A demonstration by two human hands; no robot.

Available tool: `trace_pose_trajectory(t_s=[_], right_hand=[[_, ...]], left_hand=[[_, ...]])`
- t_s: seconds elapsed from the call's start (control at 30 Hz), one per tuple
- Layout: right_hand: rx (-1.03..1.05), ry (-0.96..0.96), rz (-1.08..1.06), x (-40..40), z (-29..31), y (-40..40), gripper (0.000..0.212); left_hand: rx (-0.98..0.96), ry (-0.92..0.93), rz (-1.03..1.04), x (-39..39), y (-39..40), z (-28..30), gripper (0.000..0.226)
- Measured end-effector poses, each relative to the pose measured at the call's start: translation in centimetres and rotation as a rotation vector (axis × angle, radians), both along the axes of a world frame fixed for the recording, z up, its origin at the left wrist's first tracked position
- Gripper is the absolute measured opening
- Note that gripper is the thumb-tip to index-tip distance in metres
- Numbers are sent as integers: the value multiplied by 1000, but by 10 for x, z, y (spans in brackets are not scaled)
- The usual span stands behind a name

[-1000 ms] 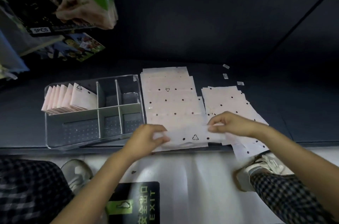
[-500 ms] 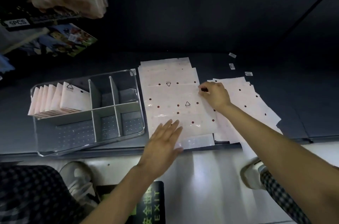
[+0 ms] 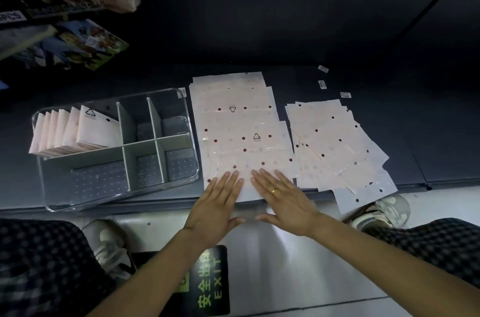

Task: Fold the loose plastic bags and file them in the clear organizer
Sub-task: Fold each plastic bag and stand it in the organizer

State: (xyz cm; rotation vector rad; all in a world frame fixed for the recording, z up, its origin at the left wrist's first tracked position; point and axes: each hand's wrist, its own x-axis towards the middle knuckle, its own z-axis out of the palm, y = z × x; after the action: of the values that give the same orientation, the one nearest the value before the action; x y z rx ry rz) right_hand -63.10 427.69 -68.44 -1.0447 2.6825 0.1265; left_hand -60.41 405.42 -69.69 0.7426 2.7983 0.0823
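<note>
A pale pink plastic bag (image 3: pixel 244 150) with dark dots and a triangle mark lies flat on top of a stack of like bags (image 3: pixel 228 90) on the dark shelf. My left hand (image 3: pixel 218 207) and my right hand (image 3: pixel 283 199) lie side by side on its near edge, fingers straight and pressing it flat. To the left stands the clear organizer (image 3: pixel 189 160) with grey dividers; several folded bags (image 3: pixel 75 129) stand filed in its back left compartment. A looser pile of flat bags (image 3: pixel 335 150) is spread to the right of the stack.
The shelf's front edge (image 3: pixel 155 202) runs under my wrists, with pale floor, a green EXIT sign (image 3: pixel 207 283) and my shoes below it. Packaged goods (image 3: pixel 65 41) hang at the upper left. Three small labels (image 3: pixel 322 83) lie at the back right.
A bag was carried from the near edge onto the stack and spread out. My right hand came back from the bag's far right corner, and both hands now press its near edge.
</note>
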Motion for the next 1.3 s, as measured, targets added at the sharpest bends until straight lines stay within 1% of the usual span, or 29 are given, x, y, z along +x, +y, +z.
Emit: trace_pose_trajectory(t_s=[0.1, 0.23, 0.27, 0.3, 0.33, 0.4, 0.47, 0.53, 0.6, 0.7, 0.73, 0.83, 0.93, 1.03, 1.13, 1.2, 1.23, 1.3], right_hand=[[50, -35, -30, -2, 4, 25, 85], [-11, -37, -111, -1, 20, 58, 84], [-20, -11, -112, -2, 23, 60, 82], [-38, 32, -115, -5, 26, 57, 77], [-72, 74, -136, -8, 29, 52, 66], [-228, 137, -239, -15, 31, 40, 42], [-360, 100, -314, -21, 31, 23, 37], [-385, 30, -311, -25, 25, 8, 35], [-393, 5, -280, -27, 19, -4, 29], [-444, 71, -239, -30, 16, -12, 10], [-447, 101, -217, -30, 16, -13, 8], [-401, 165, -132, -33, 15, -15, 11], [-394, 141, -128, -34, 21, -15, 10], [-416, 42, -145, -33, 34, -13, 9], [-387, -118, -212, -30, 50, -7, 19], [-367, -183, -230, -31, 58, -3, 19], [-368, -199, -235, -32, 62, -3, 18], [-384, -220, -272, -39, 65, -7, 16]], left_hand=[[-19, -8, -8, 2, -13, 1, 83], [-17, -50, 68, 8, -29, 1, 82], [-11, -63, 82, 9, -30, 2, 82], [-1, -73, 92, 10, -31, 3, 81], [10, -75, 98, 10, -31, 3, 81], [22, -79, 102, 9, -32, 3, 81], [38, -83, 107, 8, -31, 2, 80], [68, -79, 117, 6, -31, 4, 80], [107, -75, 141, 5, -30, 4, 77], [166, -83, 207, 2, -28, 6, 71], [186, -86, 227, 2, -27, 7, 69], [242, -70, 269, -1, -23, 10, 64], [313, -22, 252, -4, -17, 14, 58], [420, 50, 238, -7, -14, 22, 47], [525, 142, 265, -8, -10, 35, 29], [568, 185, 274, -8, -7, 42, 20], [580, 213, 274, -8, -5, 46, 18], [599, 283, 265, -7, -4, 50, 21]])
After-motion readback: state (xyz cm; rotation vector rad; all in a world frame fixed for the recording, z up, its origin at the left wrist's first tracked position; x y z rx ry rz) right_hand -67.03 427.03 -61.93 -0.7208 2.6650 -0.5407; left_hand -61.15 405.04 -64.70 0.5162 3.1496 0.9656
